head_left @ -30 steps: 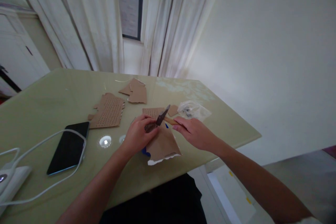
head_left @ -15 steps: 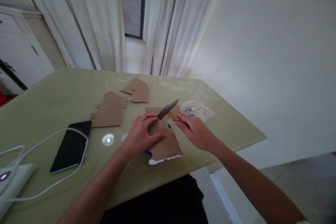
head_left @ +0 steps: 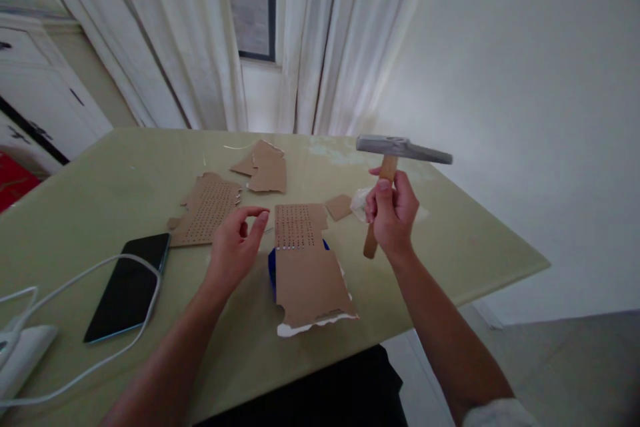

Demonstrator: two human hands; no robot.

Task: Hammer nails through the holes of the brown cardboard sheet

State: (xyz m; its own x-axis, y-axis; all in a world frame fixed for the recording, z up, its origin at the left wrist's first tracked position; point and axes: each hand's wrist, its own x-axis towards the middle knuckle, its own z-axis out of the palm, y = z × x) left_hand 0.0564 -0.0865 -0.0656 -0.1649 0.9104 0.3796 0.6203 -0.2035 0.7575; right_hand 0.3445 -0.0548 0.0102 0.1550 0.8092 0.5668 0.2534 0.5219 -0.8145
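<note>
Spanning lower view: counter [head_left: 475, 240]. Perforated cardboard [head_left: 311, 280], long axis fore-aft, near front edge. Hammer [head_left: 389, 164] aloft to its right, open gap between; handle near-upright, head's thin end rightward. Right hand [head_left: 395, 213] wrapped round handle; left hand [head_left: 235, 247], thumb-forefinger together, contents unclear.

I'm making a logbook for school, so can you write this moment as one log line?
Right hand: gripping hammer, raised | Left hand: pinch-shaped beside dotted cardboard, anything held unclear | Blue object: showing under cardboard
</note>
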